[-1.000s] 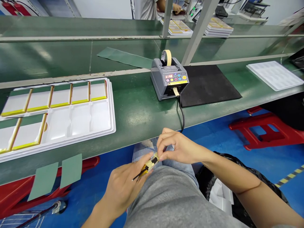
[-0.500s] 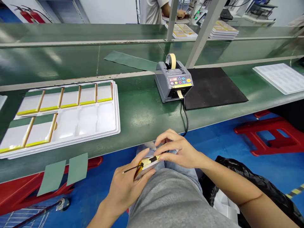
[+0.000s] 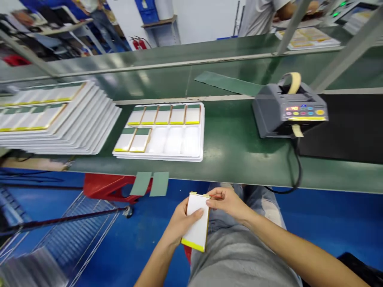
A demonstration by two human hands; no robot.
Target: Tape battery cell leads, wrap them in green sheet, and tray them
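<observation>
A flat white pouch battery with a yellow strip along its lower end is held above my lap. My left hand grips it from the left, the thumb across its white face. At its upper right corner my right hand is closed, thumb on the edge; the fingertips behind are partly hidden. Small pale yellow tape pieces show along the battery's top edge. On the bench, a white tray holds several similar batteries with green strips. To the right, a grey tape dispenser has a short tape end sticking out.
A tall stack of white trays with batteries stands at the left. Two green sheets hang from the bench edge. A black mat lies beyond the dispenser. Below are a red stool and a wire rack. A co-worker stands behind.
The view has swung left, bringing the tray stack into sight. The battery has turned from edge-on to showing its white face. My right hand has shifted from the taped end to the upper corner.
</observation>
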